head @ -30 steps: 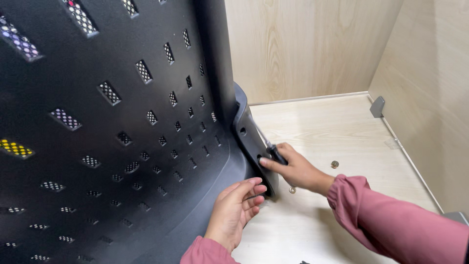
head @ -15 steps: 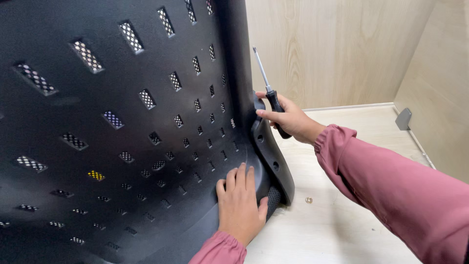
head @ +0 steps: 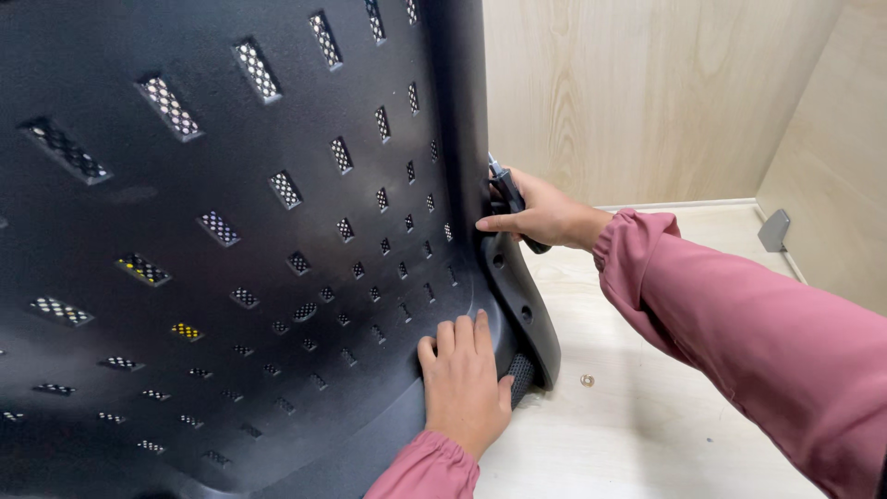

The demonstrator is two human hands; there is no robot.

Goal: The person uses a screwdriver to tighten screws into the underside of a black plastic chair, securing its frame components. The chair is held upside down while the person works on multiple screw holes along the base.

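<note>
Pale wood-grain panels close in the corner behind my work, and a light wooden table (head: 647,434) carries everything in front of me.

Filling the left and middle of my view is a large black plastic chair back (head: 231,231), standing on edge and leaning a little. Its curved shell is punched with rows of small slanted slots, and mesh shows through them as bright dots, a few tinted yellow.

My left hand (head: 465,383) lies flat against the lower part of that shell, fingers together and pointing up, palm pressed to the plastic. It holds nothing; it only bears on the surface. A pink sleeve cuff gathers at its wrist.

Just right of that hand, the shell's edge ends in a thick black bracket (head: 527,319) with round holes down its face, and its lower end rests on the table.

Higher up, at the edge of the shell above the bracket, my right hand (head: 540,214) is closed around a screwdriver (head: 506,189) with a dark handle. Only the top of the handle and a short bit of metal show above my fingers; the tip is hidden against the shell, so I cannot tell what it meets. My forefinger stretches out to touch the shell's edge.

On the table, near the foot of the bracket, lies a small metal washer (head: 587,380). Farther right, by the side wall, stands a small grey metal corner bracket (head: 774,230).
</note>
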